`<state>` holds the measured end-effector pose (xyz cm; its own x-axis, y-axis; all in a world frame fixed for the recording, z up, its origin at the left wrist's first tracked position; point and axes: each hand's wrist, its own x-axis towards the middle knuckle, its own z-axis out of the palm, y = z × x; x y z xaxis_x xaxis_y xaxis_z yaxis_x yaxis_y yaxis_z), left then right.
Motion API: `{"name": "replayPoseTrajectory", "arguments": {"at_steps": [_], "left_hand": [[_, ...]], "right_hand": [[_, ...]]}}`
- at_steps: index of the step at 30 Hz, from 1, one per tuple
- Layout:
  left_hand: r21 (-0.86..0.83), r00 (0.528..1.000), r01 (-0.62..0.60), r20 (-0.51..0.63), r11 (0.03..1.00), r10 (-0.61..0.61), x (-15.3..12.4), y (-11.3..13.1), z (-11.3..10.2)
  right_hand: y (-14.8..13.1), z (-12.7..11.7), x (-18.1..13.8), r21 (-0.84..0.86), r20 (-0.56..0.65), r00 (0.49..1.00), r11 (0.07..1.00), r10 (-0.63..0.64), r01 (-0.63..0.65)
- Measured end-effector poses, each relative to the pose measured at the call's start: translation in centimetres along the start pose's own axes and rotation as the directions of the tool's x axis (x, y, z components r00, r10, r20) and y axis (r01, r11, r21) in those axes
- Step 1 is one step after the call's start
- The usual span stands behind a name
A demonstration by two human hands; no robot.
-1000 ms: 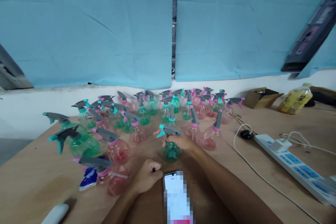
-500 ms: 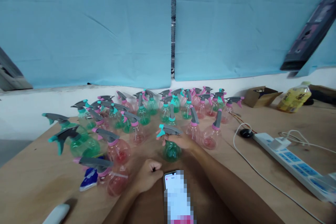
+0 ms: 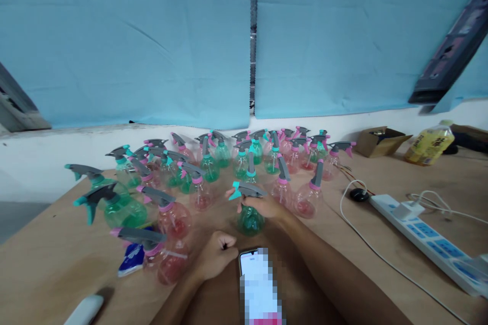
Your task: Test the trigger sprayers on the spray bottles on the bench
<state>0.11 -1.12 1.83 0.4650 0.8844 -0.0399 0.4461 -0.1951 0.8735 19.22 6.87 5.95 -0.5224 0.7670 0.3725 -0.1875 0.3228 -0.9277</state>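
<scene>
On the table [image 3: 46, 249], the right hand [image 3: 266, 206] still grips the green spray bottle [image 3: 250, 223] by its neck; the left hand [image 3: 215, 257] stays fisted beside the phone [image 3: 248, 264]. Open wood separates the blue packet [image 3: 130, 260] from the left edge.

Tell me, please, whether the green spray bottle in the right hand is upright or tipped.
Upright: the green spray bottle has its gray spray head above its rounded body, with the right hand at its neck.

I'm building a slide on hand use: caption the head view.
The right hand grips a green spray bottle around its neck; the left hand is curled beside a phone.
</scene>
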Motion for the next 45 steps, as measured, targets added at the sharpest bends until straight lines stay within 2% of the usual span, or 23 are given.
{"name": "replayPoseTrajectory", "arguments": {"at_steps": [8, 11, 13, 15, 19, 23, 27, 34, 37, 39, 42, 45], "left_hand": [[0.009, 1.000, -0.015, -0.021, 1.000, 0.016, 0.1, -0.2, 0.1], [0.013, 1.000, -0.016, -0.011, 1.000, 0.016, 0.0, 0.0, 0.1], [0.013, 1.000, -0.014, 0.001, 1.000, 0.014, 0.0, 0.1, 0.0], [0.019, 1.000, -0.029, 0.009, 0.999, 0.029, 0.0, 0.1, -0.1], [0.030, 0.998, -0.057, -0.009, 0.998, 0.057, 0.0, -0.2, 0.0], [0.012, 0.999, -0.042, -0.014, 0.999, 0.042, 0.0, -0.4, 0.1], [0.005, 0.997, -0.071, -0.008, 0.997, 0.071, 0.0, -0.4, 0.1], [0.032, 0.997, -0.081, -0.004, 0.996, 0.081, 0.1, -0.6, 0.0], [0.041, 0.997, -0.077, -0.007, 0.996, 0.077, 0.1, -0.5, 0.0], [0.035, 0.997, -0.074, -0.009, 0.997, 0.074, 0.1, -0.5, -0.1], [0.034, 0.998, -0.057, -0.001, 0.998, 0.057, 0.0, -0.4, -0.1], [0.055, 0.999, -0.048, -0.010, 0.997, 0.048, 0.1, -0.5, -0.1]], "right_hand": [[-0.5, 0.5, 0.1, -0.046, -0.017, 1.000, 0.999, -0.010, 0.009], [0.2, 1.9, 0.1, -0.050, -0.185, 0.981, 0.998, -0.056, 0.048], [0.8, 3.1, 0.1, -0.146, -0.355, 0.924, 0.985, -0.140, 0.093], [1.5, 4.4, 0.2, -0.280, -0.434, 0.866, 0.951, -0.248, 0.132], [2.8, 6.1, 1.5, -0.512, -0.395, 0.846, 0.850, -0.358, 0.121], [3.7, 6.6, 4.0, -0.673, -0.388, 0.813, 0.736, -0.434, 0.071], [4.0, 6.4, 5.6, -0.680, -0.412, 0.807, 0.733, -0.422, 0.036], [4.9, 5.8, 5.4, -0.650, -0.419, 0.786, 0.755, -0.454, 0.090], [3.7, 6.1, 4.4, -0.636, -0.441, 0.762, 0.764, -0.475, 0.109], [2.0, 6.3, 3.2, -0.639, -0.452, 0.723, 0.755, -0.523, 0.147], [-0.9, 5.6, 1.6, -0.684, -0.409, 0.649, 0.686, -0.641, 0.246], [-2.3, 3.8, 1.5, -0.716, -0.446, 0.624, 0.674, -0.642, 0.182]]}}
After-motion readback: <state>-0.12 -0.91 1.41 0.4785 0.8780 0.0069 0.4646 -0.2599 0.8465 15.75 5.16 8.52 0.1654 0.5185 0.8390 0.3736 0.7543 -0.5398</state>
